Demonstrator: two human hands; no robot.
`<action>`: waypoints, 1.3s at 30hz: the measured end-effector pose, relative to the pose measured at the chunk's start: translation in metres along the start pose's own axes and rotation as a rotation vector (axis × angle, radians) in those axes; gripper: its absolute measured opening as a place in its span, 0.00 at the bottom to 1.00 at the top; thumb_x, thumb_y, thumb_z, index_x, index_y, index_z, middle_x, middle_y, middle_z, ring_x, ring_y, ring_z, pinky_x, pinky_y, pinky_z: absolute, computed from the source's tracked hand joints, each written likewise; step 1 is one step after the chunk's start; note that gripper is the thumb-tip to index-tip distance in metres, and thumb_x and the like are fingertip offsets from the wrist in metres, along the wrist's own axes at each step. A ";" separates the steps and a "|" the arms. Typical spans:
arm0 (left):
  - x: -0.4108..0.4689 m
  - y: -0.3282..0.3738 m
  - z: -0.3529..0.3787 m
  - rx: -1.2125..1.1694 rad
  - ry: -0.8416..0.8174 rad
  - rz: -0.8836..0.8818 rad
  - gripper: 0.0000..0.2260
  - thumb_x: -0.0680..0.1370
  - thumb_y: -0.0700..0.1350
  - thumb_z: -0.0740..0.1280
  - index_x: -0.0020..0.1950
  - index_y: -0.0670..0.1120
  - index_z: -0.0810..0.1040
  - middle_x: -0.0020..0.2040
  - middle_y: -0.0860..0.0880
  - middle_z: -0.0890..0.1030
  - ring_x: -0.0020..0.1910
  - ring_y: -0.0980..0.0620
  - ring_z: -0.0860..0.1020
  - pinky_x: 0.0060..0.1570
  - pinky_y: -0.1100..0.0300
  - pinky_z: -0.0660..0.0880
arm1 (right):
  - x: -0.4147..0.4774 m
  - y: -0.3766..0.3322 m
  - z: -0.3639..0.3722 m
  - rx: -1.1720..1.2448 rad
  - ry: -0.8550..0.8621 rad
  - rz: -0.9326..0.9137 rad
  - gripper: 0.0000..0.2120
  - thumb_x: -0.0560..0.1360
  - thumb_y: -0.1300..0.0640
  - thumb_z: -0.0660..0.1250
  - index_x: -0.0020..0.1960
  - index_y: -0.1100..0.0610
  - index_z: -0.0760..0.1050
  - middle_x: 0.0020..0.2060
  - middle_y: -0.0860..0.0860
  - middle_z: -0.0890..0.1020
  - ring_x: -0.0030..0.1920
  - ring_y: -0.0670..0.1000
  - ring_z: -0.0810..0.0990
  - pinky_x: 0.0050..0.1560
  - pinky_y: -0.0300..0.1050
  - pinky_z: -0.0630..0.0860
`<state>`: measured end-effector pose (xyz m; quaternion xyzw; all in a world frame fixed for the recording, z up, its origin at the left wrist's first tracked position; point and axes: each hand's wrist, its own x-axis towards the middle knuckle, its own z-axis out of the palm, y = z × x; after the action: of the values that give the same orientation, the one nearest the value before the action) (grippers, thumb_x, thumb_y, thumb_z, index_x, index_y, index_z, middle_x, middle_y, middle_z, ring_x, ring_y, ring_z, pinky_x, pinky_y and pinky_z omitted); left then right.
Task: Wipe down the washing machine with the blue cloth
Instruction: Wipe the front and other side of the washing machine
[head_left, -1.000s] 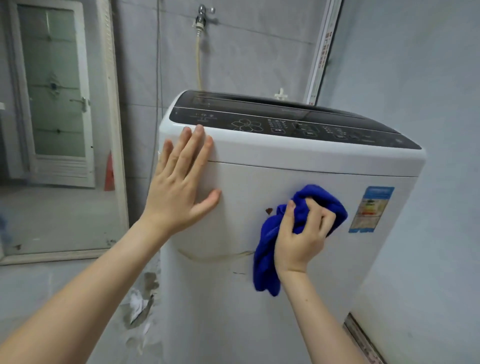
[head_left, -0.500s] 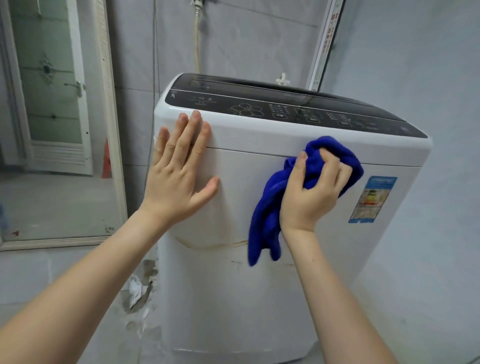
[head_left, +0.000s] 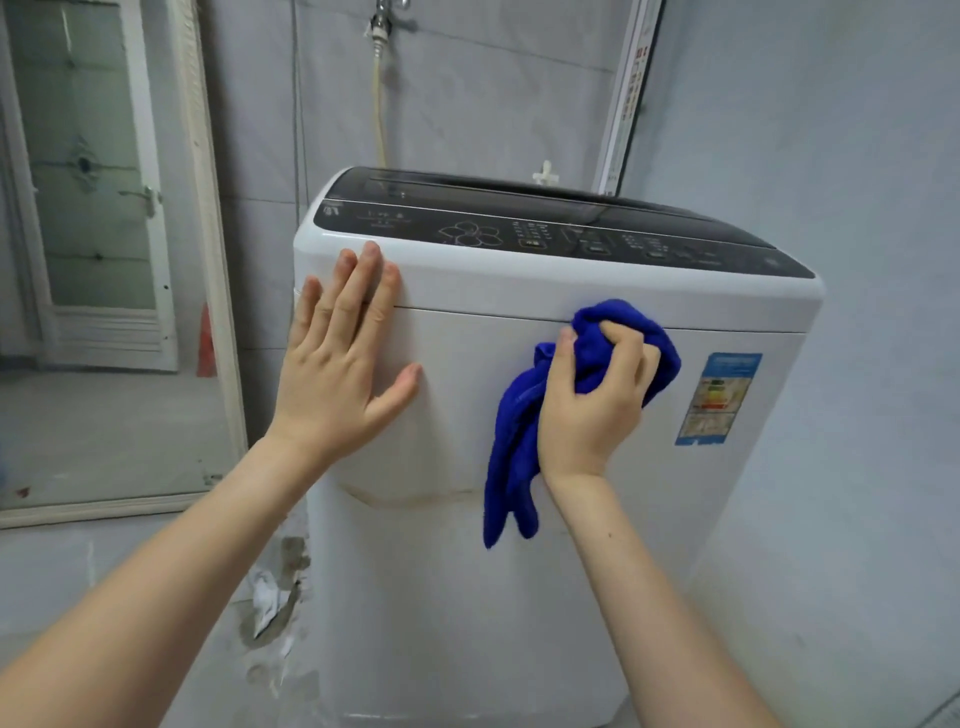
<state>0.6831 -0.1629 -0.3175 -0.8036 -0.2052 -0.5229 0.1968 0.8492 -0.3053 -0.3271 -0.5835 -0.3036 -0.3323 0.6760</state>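
Left hand (head_left: 340, 364) flat and open on the washer (head_left: 441, 597), palm against the white front panel near its left edge, fingers (head_left: 363, 291) spread and reaching up over the seam below the top rim, thumb out to the right. Holding nothing.

Right hand (head_left: 592, 400) clenched around the cloth (head_left: 514, 447), pressing the bunched blue wad against the front panel just under that same seam, right of centre. Bunched top of the cloth bulging out above and to the right of the knuckles; a loose tail dangling down the panel left of the wrist, ending in two points.

Well apart, the two hands, bare white panel between them.

Just right of the cloth, a blue-bordered label (head_left: 719, 397) stuck on the panel, not touched. Below the left hand, a faint brownish curved streak (head_left: 410, 500) running across the panel toward the hanging tail.

Up top, a dark control strip (head_left: 571, 241) with a flower emblem and small buttons, dark lid behind it.

Behind the washer, a tiled wall with a tap (head_left: 382, 15) and a yellowish hose (head_left: 380, 104) dropping down. To the left, a white-framed door (head_left: 93, 208). Flaking patch (head_left: 275, 597) low on the wall beside the washer's left side.
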 end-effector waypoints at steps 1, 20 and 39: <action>-0.001 -0.001 0.001 -0.002 0.000 0.000 0.37 0.77 0.57 0.60 0.81 0.42 0.53 0.81 0.43 0.53 0.81 0.47 0.47 0.79 0.47 0.44 | -0.005 0.003 0.001 -0.008 0.019 -0.001 0.11 0.77 0.54 0.69 0.55 0.60 0.75 0.51 0.52 0.74 0.49 0.46 0.73 0.47 0.24 0.67; -0.001 -0.004 -0.007 -0.022 -0.043 0.015 0.36 0.78 0.58 0.60 0.81 0.43 0.55 0.81 0.44 0.52 0.81 0.48 0.47 0.79 0.50 0.44 | -0.042 0.011 0.000 -0.063 0.021 0.029 0.15 0.77 0.50 0.67 0.56 0.62 0.76 0.51 0.56 0.74 0.49 0.51 0.75 0.46 0.38 0.70; 0.000 -0.009 -0.018 -0.015 -0.078 0.061 0.35 0.79 0.57 0.62 0.81 0.43 0.55 0.82 0.44 0.53 0.81 0.47 0.49 0.79 0.49 0.47 | -0.112 0.026 -0.048 -0.454 -0.335 0.176 0.38 0.67 0.36 0.74 0.74 0.38 0.65 0.65 0.48 0.66 0.58 0.53 0.64 0.62 0.54 0.71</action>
<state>0.6641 -0.1649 -0.3097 -0.8307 -0.1843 -0.4863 0.1986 0.8046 -0.3397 -0.4382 -0.7905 -0.2772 -0.2309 0.4949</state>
